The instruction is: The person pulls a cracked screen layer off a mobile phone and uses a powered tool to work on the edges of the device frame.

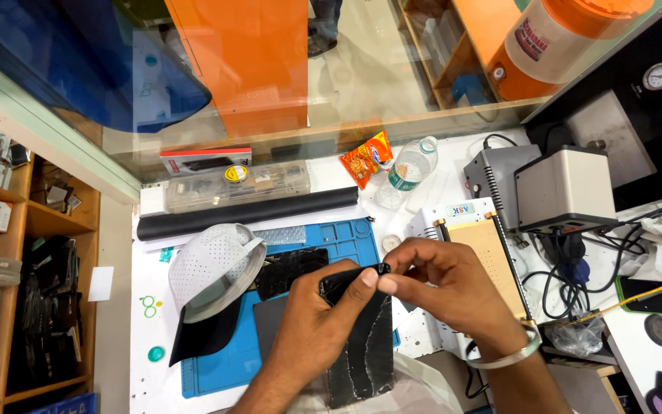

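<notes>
Our left hand [312,318] grips the cracked black phone [362,337] over the blue silicone work mat [224,360], fingers wrapped round its upper edge. Our right hand [442,280] pinches the top corner, fingertips closed. The shattered panel is still on; work looks barely begun.

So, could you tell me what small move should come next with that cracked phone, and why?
Probably pull the small black part gently away from the cracked phone: the right hand already pinches it at the phone's top corner, while the left hand steadies the body above the blue mat.
</notes>
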